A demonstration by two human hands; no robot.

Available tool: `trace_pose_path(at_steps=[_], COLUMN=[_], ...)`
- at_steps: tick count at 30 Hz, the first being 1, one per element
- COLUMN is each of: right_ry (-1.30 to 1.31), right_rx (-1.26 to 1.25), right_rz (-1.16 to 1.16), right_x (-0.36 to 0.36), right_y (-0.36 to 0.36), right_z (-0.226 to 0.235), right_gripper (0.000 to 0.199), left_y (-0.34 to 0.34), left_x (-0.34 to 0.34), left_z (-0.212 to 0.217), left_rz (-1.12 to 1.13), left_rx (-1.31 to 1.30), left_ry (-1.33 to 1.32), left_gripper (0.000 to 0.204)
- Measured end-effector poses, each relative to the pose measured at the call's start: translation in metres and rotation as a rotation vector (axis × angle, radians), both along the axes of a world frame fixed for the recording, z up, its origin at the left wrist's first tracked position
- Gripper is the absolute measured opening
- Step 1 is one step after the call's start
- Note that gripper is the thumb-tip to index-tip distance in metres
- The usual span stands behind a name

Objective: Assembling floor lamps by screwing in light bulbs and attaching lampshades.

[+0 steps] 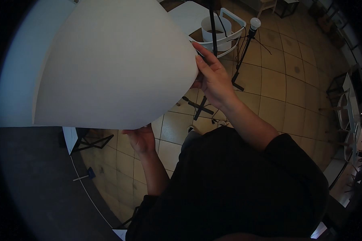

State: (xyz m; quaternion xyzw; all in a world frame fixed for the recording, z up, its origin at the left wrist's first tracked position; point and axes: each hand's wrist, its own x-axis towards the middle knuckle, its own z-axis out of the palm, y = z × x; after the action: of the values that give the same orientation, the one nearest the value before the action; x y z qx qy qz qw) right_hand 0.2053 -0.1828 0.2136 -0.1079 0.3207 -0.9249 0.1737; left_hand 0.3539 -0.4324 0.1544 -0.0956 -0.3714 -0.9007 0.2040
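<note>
A large white sheet-like panel (116, 68) with a smooth curved edge fills the upper left, close in front of me. My right hand (216, 82) pinches its right edge, thumb on the near face and some fingers behind. At the lower edge, my left hand (141, 141) holds the panel from below; the panel's rim covers most of those fingertips. The upper end of the panel runs out of view, so its full shape does not show.
Beyond my right hand stand a white chair (232, 18) with a white cylinder (216, 31) on it, and a black stand with a light bulb (255, 23). A dark wall (40, 172) lies left; tiled floor (273, 80) right. White chairs (342, 106) line the far right.
</note>
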Motion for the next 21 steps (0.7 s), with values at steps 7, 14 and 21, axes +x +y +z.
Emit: trace_pose_path(at_steps=[7, 14, 21], right_ry=[-0.007, -0.016, -0.023], right_rx=[0.026, 0.003, 0.002], right_rz=[-0.040, -0.061, -0.051], right_x=[0.004, 0.019, 0.008], right_y=[-0.006, -0.010, -0.008], right_z=[0.005, 0.007, 0.007], right_gripper=[0.045, 0.047, 0.047], left_y=[0.004, 0.010, 0.006], left_x=[0.006, 0.011, 0.012], left_z=[0.001, 0.012, 0.010], left_rz=[0.151, 0.217, 0.183], left_rx=[0.014, -0.005, -0.023], left_ry=[-0.130, -0.169, -0.164], left_gripper=[0.061, 0.065, 0.068])
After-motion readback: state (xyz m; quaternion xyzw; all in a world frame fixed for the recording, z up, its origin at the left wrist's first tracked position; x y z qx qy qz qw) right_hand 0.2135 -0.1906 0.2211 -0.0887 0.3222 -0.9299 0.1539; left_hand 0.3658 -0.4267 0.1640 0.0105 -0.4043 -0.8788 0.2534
